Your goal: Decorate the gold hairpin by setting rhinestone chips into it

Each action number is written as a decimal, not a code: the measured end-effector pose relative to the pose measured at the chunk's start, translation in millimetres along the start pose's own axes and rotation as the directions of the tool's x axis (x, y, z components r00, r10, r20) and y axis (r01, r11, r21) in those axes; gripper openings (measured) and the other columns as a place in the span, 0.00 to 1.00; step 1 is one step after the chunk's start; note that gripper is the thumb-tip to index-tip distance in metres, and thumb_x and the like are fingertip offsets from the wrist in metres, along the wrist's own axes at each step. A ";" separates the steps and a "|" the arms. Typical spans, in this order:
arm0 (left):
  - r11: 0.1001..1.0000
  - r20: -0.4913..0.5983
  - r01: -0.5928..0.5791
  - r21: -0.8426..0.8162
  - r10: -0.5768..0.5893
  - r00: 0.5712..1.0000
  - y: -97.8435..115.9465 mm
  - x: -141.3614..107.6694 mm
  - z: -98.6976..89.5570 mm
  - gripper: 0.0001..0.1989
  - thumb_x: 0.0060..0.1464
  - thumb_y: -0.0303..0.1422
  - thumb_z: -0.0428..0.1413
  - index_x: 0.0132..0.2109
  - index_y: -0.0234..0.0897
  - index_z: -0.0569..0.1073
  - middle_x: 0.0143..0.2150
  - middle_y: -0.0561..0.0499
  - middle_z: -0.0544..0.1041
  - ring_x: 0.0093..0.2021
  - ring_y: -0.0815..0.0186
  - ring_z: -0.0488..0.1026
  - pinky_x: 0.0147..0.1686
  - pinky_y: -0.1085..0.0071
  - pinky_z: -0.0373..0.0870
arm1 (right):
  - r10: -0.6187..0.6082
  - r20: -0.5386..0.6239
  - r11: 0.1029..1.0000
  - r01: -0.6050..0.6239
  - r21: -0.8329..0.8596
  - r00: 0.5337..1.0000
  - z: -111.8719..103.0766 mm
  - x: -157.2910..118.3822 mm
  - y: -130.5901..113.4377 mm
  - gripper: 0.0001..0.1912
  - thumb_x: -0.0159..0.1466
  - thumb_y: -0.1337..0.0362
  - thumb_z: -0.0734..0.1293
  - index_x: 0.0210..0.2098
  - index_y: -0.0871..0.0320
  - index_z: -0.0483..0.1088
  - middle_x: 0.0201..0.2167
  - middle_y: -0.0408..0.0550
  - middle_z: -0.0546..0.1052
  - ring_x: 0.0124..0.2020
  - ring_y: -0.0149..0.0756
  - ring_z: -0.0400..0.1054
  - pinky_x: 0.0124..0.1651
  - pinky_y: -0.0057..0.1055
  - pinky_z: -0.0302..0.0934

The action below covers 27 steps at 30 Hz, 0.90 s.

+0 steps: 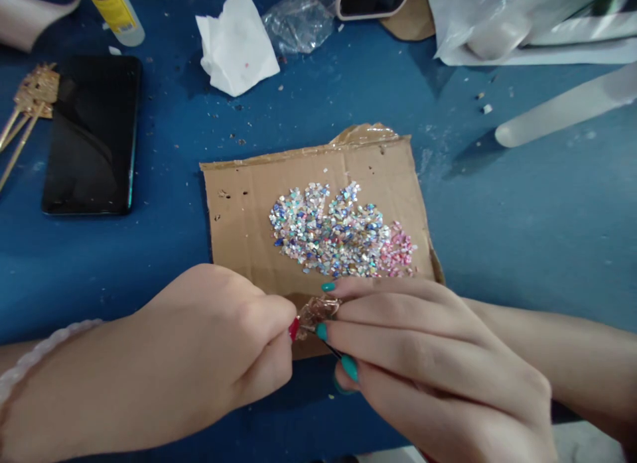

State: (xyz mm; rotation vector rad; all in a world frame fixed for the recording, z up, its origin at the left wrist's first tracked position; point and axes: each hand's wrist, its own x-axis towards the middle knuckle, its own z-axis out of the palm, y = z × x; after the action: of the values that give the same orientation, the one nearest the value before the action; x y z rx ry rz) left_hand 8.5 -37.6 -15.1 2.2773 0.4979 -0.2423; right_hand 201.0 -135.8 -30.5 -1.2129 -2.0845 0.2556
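My left hand (213,343) is closed in a pinch at the front edge of a cardboard piece (249,244). Between the hands shows a small crinkled, shiny brownish piece (318,309), gripped at its left end by the left fingertips. My right hand (432,357), with teal nails, is closed round a thin dark pointed tool (329,345). The tool's tip meets the crinkled piece; its rear is hidden by the fingers. Just beyond the hands, a spread of small multicoloured shiny chips (328,231) lies on the cardboard, with pink chips (398,249) at its right.
A black phone (92,138) lies at left beside a gold ornament on thin sticks (37,95). Toward the back are a glue bottle (117,15), a crumpled white tissue (237,45), clear plastic wrap (301,22) and plastic bags (527,28). A translucent white rod (562,108) is at right.
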 end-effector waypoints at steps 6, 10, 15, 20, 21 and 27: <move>0.999 -0.025 -0.006 0.040 0.007 1.000 0.0 0.5 1.0 0.14 0.60 0.30 0.43 0.26 0.38 0.63 0.20 0.55 0.67 0.20 0.67 0.64 0.23 0.68 0.51 | -0.296 -0.184 0.943 0.317 0.100 0.937 12.2 9.8 18.2 0.13 0.65 0.69 0.61 0.23 0.56 0.66 0.32 0.39 0.77 0.34 0.26 0.74 0.47 0.24 0.74; 0.998 -0.022 -0.036 0.056 0.038 0.999 -1.6 0.7 2.4 0.14 0.61 0.29 0.42 0.27 0.38 0.62 0.21 0.55 0.67 0.21 0.67 0.64 0.24 0.68 0.51 | 0.048 -0.300 0.999 -0.040 0.032 0.953 15.8 13.2 -1.9 0.14 0.60 0.77 0.61 0.22 0.55 0.63 0.22 0.39 0.74 0.30 0.28 0.74 0.41 0.26 0.76; 0.997 0.000 -0.031 0.068 0.031 1.000 -1.7 0.2 3.1 0.13 0.61 0.29 0.42 0.27 0.38 0.62 0.22 0.55 0.67 0.22 0.67 0.64 0.24 0.68 0.52 | 0.032 -0.275 0.999 -0.024 0.030 0.961 13.2 18.6 -7.8 0.14 0.56 0.79 0.61 0.21 0.55 0.62 0.21 0.39 0.73 0.27 0.29 0.73 0.37 0.27 0.76; 0.999 -0.028 -0.021 0.036 0.022 0.999 -1.8 1.2 3.0 0.15 0.62 0.31 0.42 0.26 0.37 0.60 0.21 0.55 0.65 0.21 0.69 0.62 0.23 0.69 0.50 | 0.014 -0.332 0.998 0.010 0.069 0.943 13.8 13.9 -1.4 0.14 0.53 0.80 0.62 0.20 0.56 0.62 0.21 0.39 0.73 0.29 0.26 0.72 0.40 0.24 0.75; 0.999 -0.036 -0.023 0.038 0.024 0.999 -2.0 1.5 2.7 0.15 0.62 0.31 0.42 0.26 0.37 0.60 0.21 0.56 0.65 0.21 0.70 0.62 0.23 0.69 0.50 | 0.031 -0.279 0.997 -0.009 0.080 0.960 14.4 11.4 -0.5 0.14 0.53 0.81 0.62 0.20 0.56 0.63 0.23 0.39 0.74 0.31 0.27 0.73 0.41 0.25 0.75; 0.999 0.018 0.020 -0.044 -0.019 1.000 -1.0 1.7 -2.8 0.15 0.61 0.30 0.41 0.25 0.37 0.60 0.20 0.56 0.66 0.20 0.71 0.61 0.22 0.71 0.49 | -0.205 -0.284 0.967 0.239 0.088 0.937 12.4 3.8 12.0 0.08 0.57 0.76 0.62 0.24 0.59 0.66 0.30 0.47 0.75 0.35 0.34 0.73 0.42 0.37 0.75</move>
State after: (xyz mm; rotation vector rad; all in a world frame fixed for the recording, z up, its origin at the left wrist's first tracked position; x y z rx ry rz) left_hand 9.7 -34.6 -14.4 2.2259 0.5114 -0.2588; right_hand 199.9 -124.1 -43.7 -0.8761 -1.9131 0.1008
